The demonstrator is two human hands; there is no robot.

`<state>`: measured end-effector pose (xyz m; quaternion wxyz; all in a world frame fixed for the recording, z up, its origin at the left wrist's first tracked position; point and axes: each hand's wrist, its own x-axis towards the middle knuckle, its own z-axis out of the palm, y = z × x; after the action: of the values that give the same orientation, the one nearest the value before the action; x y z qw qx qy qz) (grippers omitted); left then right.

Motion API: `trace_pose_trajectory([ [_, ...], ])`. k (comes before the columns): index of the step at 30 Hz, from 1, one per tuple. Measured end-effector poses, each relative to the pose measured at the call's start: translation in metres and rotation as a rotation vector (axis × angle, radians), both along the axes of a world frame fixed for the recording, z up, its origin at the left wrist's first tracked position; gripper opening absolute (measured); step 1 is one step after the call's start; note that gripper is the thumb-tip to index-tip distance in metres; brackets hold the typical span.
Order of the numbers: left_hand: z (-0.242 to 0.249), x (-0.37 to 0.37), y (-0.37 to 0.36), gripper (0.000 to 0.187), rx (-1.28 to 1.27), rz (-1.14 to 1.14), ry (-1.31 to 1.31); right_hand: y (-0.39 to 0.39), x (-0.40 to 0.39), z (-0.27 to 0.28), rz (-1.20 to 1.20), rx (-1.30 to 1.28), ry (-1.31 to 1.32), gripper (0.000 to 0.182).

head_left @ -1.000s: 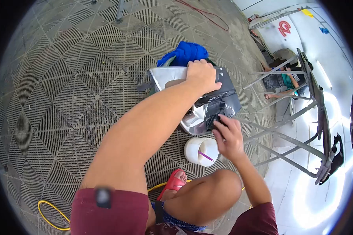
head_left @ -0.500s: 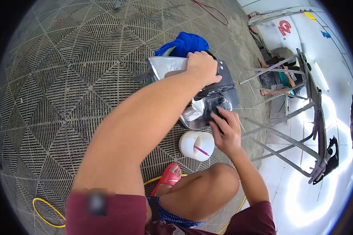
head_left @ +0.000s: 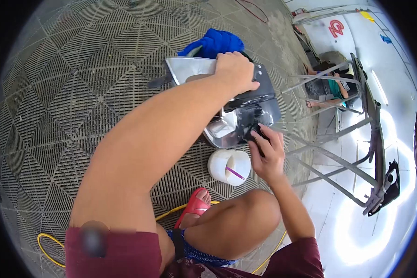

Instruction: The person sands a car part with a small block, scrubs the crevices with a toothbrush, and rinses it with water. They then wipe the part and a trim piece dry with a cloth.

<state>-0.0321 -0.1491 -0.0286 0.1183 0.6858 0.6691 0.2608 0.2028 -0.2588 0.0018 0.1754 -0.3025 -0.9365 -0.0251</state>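
Observation:
A headlight-like part (head_left: 223, 124) with clear, silvery and black surfaces lies low over the floor. My left hand (head_left: 236, 73) grips its black upper section, fingers curled over the far edge and thumb on the near side. Against the dark lower right of the part, my right hand (head_left: 268, 150) has its fingers closed on a small black pad (head_left: 254, 133), partly hidden by them. Just below the part stands a white tub (head_left: 217, 166) with a purple stick (head_left: 235, 173) in it. Bunched blue cloth (head_left: 217, 42) sits beyond the part.
Ribbed floor tiles (head_left: 102, 99) spread to the left. Metal stands (head_left: 340, 162) rise at the right, with another person (head_left: 336, 88) behind them. A yellow hose (head_left: 51, 250) runs near my red sandal (head_left: 197, 207). A red cord (head_left: 255, 11) lies at the top.
The part, cloth and tub appear slightly higher and further left. My right hand with the black pad has shifted toward the part's lower right edge. My left hand keeps its hold.

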Motion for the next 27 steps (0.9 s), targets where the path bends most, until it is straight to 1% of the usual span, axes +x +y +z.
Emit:
trace_pose_trajectory([
  [1, -0.002, -0.001, -0.001, 0.075, 0.032, -0.031, 0.004, 0.012, 0.01, 0.002, 0.045, -0.012, -0.042, 0.033],
  [2, -0.004, 0.001, -0.003, 0.075, 0.02, -0.04, 0.001, 0.011, 0.01, -0.003, 0.036, -0.024, -0.045, 0.033],
  [4, 0.002, 0.001, 0.002, 0.075, -0.028, -0.026, -0.02, 0.019, 0.008, -0.001, -0.078, -0.014, 0.02, 0.037],
  [5, 0.002, 0.001, 0.0, 0.074, -0.014, 0.002, -0.009, 0.011, 0.007, -0.004, 0.078, -0.013, 0.01, 0.038],
  [6, 0.002, -0.003, 0.003, 0.074, -0.015, 0.014, -0.006, 0.0, 0.0, 0.003, 0.13, -0.07, -0.048, 0.036],
  [8, -0.003, 0.003, 0.004, 0.073, 0.023, -0.007, 0.0, 0.018, 0.003, 0.012, 0.109, -0.104, -0.123, 0.038],
  [9, -0.001, 0.003, 0.002, 0.073, 0.007, 0.003, 0.016, 0.024, 0.0, 0.011, 0.044, -0.076, -0.081, 0.041],
  [10, 0.0, 0.005, -0.001, 0.073, 0.011, 0.004, 0.01, 0.018, 0.001, 0.012, 0.045, -0.072, -0.087, 0.041],
  [12, 0.0, 0.001, -0.003, 0.072, -0.002, 0.007, 0.002, 0.004, -0.005, 0.01, 0.118, -0.077, -0.099, 0.042],
  [13, -0.002, -0.001, -0.002, 0.072, -0.01, 0.009, 0.002, 0.013, 0.002, 0.014, 0.17, -0.096, -0.144, 0.041],
  [14, -0.003, -0.001, 0.0, 0.072, -0.001, -0.009, -0.004, 0.018, 0.005, 0.015, 0.166, -0.106, -0.147, 0.041],
  [16, -0.001, 0.003, 0.001, 0.073, 0.017, -0.028, -0.014, 0.03, 0.007, 0.019, 0.001, -0.067, -0.194, 0.042],
  [17, -0.001, 0.002, 0.001, 0.073, 0.007, -0.022, -0.012, 0.02, 0.008, 0.015, 0.069, -0.101, -0.169, 0.044],
  [18, -0.002, 0.0, 0.001, 0.073, -0.011, -0.013, -0.01, 0.006, 0.003, 0.018, 0.119, -0.097, -0.2, 0.044],
  [20, -0.004, 0.0, 0.003, 0.073, -0.01, -0.024, -0.018, 0.023, 0.004, 0.027, 0.182, -0.068, -0.295, 0.044],
  [22, 0.001, 0.005, 0.003, 0.072, 0.011, -0.042, -0.027, 0.022, 0.006, 0.021, 0.154, -0.084, -0.252, 0.044],
  [24, -0.001, 0.0, 0.0, 0.072, -0.012, 0.001, -0.035, 0.028, 0.003, 0.02, 0.154, -0.092, -0.191, 0.043],
  [26, -0.007, -0.002, -0.001, 0.071, -0.003, 0.012, 0.0, 0.032, 0.005, 0.026, 0.28, -0.052, -0.317, 0.043],
  [27, -0.006, -0.001, -0.001, 0.07, -0.008, 0.007, -0.014, 0.039, 0.001, 0.025, 0.229, -0.075, -0.299, 0.043],
])
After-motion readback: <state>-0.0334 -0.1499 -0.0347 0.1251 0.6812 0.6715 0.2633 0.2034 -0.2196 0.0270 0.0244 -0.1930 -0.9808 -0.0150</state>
